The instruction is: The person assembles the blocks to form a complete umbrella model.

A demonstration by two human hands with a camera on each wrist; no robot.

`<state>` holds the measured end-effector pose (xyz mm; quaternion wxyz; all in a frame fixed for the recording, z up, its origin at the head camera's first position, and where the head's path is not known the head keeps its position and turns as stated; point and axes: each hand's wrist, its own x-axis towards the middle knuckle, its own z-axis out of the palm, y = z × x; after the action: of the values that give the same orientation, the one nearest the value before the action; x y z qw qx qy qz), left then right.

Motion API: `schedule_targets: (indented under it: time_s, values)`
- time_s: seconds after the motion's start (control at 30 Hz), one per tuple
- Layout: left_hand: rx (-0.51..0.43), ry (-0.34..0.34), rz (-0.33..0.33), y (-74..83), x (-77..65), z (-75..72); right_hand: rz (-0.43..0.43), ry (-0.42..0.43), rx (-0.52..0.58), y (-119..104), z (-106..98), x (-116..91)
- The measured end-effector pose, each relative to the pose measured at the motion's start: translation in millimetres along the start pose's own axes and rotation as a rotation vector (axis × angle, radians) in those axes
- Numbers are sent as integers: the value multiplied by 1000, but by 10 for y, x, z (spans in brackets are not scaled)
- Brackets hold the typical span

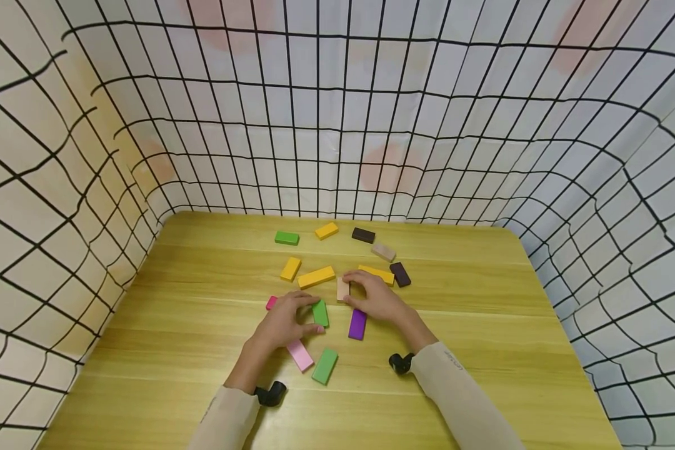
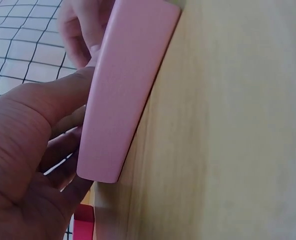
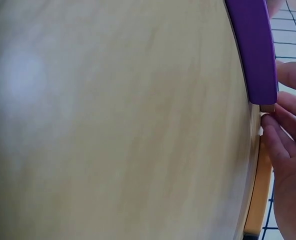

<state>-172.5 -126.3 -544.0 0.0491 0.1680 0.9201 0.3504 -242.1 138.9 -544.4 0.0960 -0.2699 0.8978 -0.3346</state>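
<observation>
Green block, in head view only, in pinched left grip; beige block in pinched right grip.

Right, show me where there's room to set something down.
Bare table lies in two wide patches: right, between the rightmost dark block and the mesh; left, between the red block and the mesh. The middle is crowded: the left hand pinches a green block, the right hand a pale block, with others close by.
</observation>
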Motion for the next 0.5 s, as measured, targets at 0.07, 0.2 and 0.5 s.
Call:
schedule_targets:
  time_s: [0.07,0.2,0.5]
  values:
    - [7,6,-3,4,5,-4,-5,-1,-7,6,-9,1]
    - [28,26,13,8,30,-7,-5,11,-3,28,-31,1]
    - [47,28,16,4,13,-1,-28,-4,7,102,-4,-20]
